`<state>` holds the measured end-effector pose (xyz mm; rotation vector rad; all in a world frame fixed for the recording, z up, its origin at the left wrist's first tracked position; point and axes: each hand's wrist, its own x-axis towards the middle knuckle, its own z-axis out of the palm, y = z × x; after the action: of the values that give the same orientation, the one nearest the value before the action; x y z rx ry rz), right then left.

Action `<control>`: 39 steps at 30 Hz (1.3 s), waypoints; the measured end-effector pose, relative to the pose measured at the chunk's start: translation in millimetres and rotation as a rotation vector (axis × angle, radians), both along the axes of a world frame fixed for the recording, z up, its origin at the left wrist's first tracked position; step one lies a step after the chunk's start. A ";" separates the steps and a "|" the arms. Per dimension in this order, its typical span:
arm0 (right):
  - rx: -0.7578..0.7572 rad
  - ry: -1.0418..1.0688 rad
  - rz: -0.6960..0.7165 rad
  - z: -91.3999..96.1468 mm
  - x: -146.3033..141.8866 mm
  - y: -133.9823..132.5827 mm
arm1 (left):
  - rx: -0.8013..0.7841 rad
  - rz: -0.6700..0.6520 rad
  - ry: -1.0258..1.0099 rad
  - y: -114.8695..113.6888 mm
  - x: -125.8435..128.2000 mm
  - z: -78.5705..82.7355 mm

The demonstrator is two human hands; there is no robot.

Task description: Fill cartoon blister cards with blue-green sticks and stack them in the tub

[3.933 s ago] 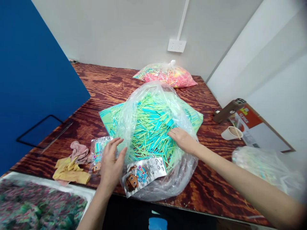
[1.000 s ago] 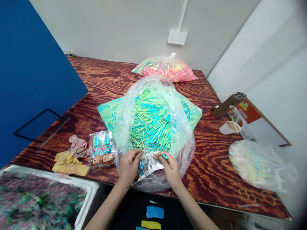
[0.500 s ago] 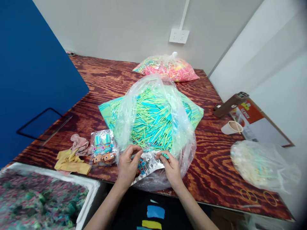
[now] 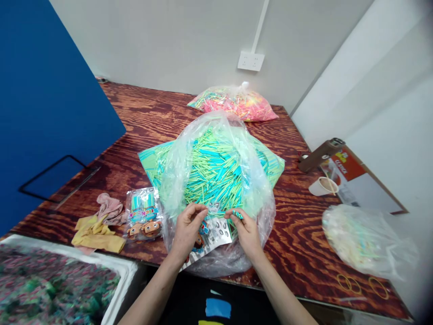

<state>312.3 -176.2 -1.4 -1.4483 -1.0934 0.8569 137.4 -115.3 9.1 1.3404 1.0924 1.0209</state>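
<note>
A big clear plastic bag [image 4: 259, 180] lies open on the table, heaped with thin green and blue sticks [image 4: 214, 164]. At its front edge, my left hand [image 4: 187, 230] is closed on a printed silvery packet [image 4: 218, 234], which hangs at a slant below the fingers. My right hand [image 4: 245, 230] is just right of the packet. It is closed around a small bundle of sticks [image 4: 237, 215], whose ends show between the fingers. Thumb and forefinger meet at the heap, but whatever they pinch is too small to make out.
Filled printed packets [image 4: 144, 214] lie left of the bag, beside pink and yellow cloths [image 4: 98, 232]. A tied bag of coloured sticks [image 4: 237, 104] rests behind. To the right are a paper cup [image 4: 323, 186], a brown bottle [image 4: 320, 155], another plastic bag [image 4: 365, 241] and rubber bands [image 4: 348, 283].
My right fingers have come away from the packet's right edge and now sit at the heap's front. The packet hangs lower from my left hand. The view has tilted slightly up.
</note>
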 end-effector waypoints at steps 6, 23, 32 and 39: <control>0.000 -0.015 0.020 -0.6 -1.1 0.2 | -0.103 0.026 -0.057 -1.2 -2.2 -0.8; -0.111 -0.548 0.227 5.7 31.7 26.6 | -0.184 0.004 -0.138 -4.5 2.2 5.3; -0.038 -0.939 0.320 25.1 46.1 44.8 | -0.152 0.016 -0.128 -6.3 2.0 3.6; -0.012 -0.088 0.040 43.8 33.8 46.4 | -0.185 -0.009 -0.160 -7.0 1.9 7.7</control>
<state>346.1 -129.8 42.3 -1.4899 -1.1879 0.8358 139.3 -122.3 16.8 1.0960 1.0325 0.9776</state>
